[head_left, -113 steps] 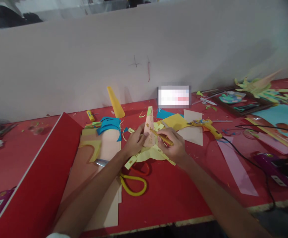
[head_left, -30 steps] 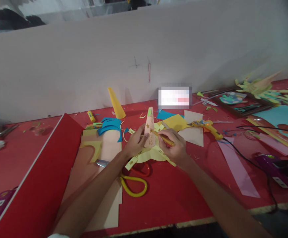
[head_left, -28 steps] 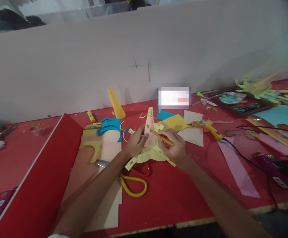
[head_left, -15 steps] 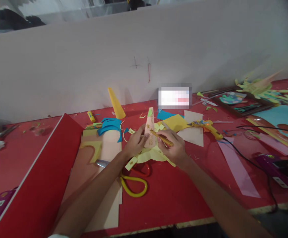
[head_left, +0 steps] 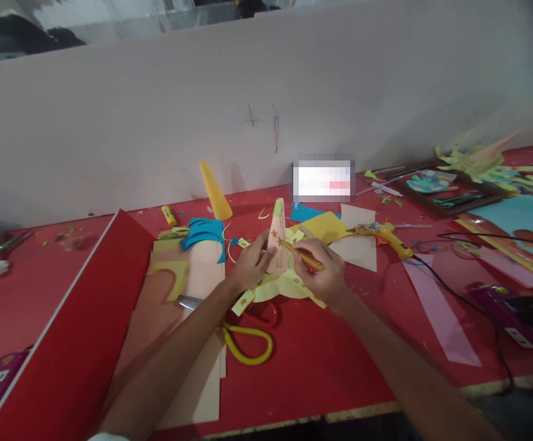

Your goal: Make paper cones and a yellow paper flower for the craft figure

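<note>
An upright pale pink paper cone [head_left: 276, 236] marked with gold stars and squiggles rises from a yellow paper base [head_left: 279, 288] with strips spreading outward. My left hand [head_left: 253, 260] grips the cone's left side. My right hand [head_left: 322, 269] is closed on a gold pen [head_left: 309, 259], whose tip meets the cone's surface near a gold star. Close to my left forearm lie scissors with a yellow and a red handle [head_left: 250, 346]; my forearm covers part of them. Left of the cone are curled blue paper strips [head_left: 202, 236] on stacked pale sheets [head_left: 188, 392].
A yellow cone [head_left: 215, 193] stands near the wall. On the right lie a yellow glue gun [head_left: 380, 236] with a black cord, pink paper strips [head_left: 443, 309] and a purple power strip [head_left: 518, 318]. A red board [head_left: 64, 324] stands along the left side.
My right hand and the gold pen have shifted very slightly to the right. The cone and my left hand stay in the same place.
</note>
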A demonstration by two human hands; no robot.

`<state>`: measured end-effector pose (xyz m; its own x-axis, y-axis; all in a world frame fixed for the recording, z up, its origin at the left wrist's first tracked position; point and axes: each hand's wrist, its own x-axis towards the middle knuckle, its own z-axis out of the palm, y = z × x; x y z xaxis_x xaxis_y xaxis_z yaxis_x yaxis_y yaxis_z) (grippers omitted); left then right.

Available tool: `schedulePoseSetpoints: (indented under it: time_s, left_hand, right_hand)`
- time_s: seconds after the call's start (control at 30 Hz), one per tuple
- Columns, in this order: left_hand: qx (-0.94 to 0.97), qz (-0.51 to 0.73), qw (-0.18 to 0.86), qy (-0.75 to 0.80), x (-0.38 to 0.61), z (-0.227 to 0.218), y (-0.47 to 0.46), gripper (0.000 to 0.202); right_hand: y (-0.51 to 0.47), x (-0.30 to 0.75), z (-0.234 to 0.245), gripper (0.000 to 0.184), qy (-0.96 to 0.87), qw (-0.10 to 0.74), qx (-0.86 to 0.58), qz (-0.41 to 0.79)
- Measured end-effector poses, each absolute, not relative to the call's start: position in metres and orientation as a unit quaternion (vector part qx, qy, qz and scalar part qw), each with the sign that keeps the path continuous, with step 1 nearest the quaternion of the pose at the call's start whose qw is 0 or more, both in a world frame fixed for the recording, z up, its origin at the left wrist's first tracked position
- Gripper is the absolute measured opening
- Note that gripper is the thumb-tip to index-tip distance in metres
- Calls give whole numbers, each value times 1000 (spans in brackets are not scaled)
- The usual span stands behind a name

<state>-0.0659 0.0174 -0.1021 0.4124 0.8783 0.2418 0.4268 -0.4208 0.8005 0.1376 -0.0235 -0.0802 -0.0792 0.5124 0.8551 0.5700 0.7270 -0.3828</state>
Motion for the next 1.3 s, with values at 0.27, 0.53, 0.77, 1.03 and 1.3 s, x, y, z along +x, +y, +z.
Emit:
schedulePoseSetpoints:
  time_s: [0.27, 0.53, 0.77, 1.03, 1.3]
  left_hand:
    - [767, 337, 334, 432, -66, -103, 18, 62]
    - [705, 471, 314, 427, -66, -101, 20, 64]
    - [634, 550, 181, 513, -75, -104, 29, 55]
    - [705, 475, 243, 468, -80, -123, 52, 73]
    - [679, 496, 280, 463, -83, -125, 53, 69]
  right_hand:
    - [-25, 137, -77, 15, -725, 583, -366, -13]
    - [-28, 142, -72, 15, -664, 647, -374, -12]
    - [-22, 144, -79, 13, -652, 650, -389, 11]
    - [-11, 143, -92, 12, -663, 634, -397, 40]
    - [-5, 143, -101, 19, -642, 602, -451, 147]
